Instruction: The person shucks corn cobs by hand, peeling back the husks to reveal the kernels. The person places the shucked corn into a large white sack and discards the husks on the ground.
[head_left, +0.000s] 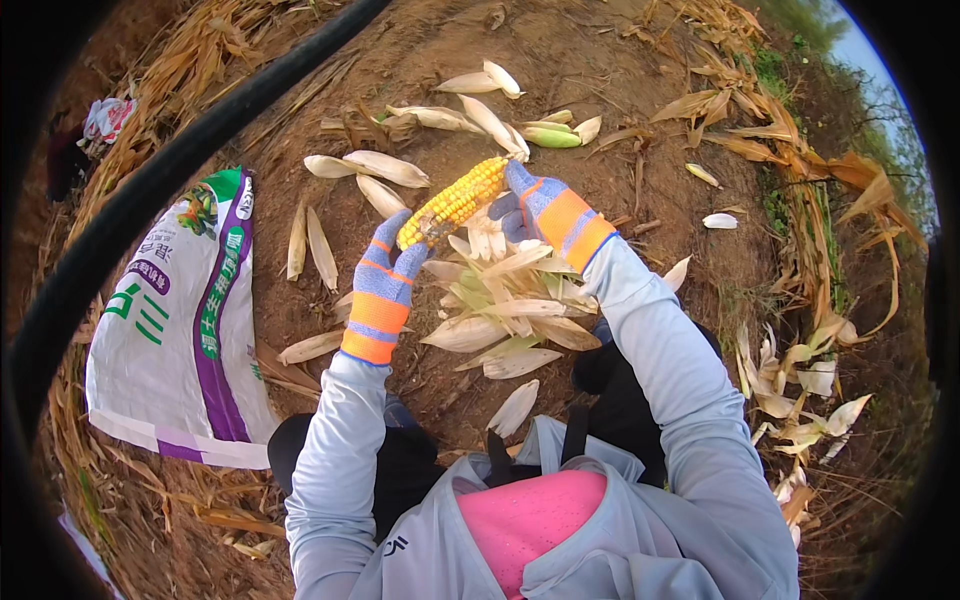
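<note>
Between my two gloved hands I hold a bare yellow ear of corn (463, 196), tilted with its right end farther away. Its left end has a patch of damaged, brownish kernels. My left hand (386, 281), in a blue and orange knit glove, grips that lower end with thumb and fingers. The far end is pinched by my right hand (559, 214), in a matching glove; some of its fingers curl below the ear. Beneath the hands a loose pile of pale corn husks (517, 307) lies on the soil.
A white woven sack (169, 322) with a purple stripe and printing lies flat at the left. Scattered husks (386, 169) dot the brown soil (570, 45) ahead. Dry corn stalks (810, 217) line the right side. A dark strap or cable (187, 154) crosses the upper left.
</note>
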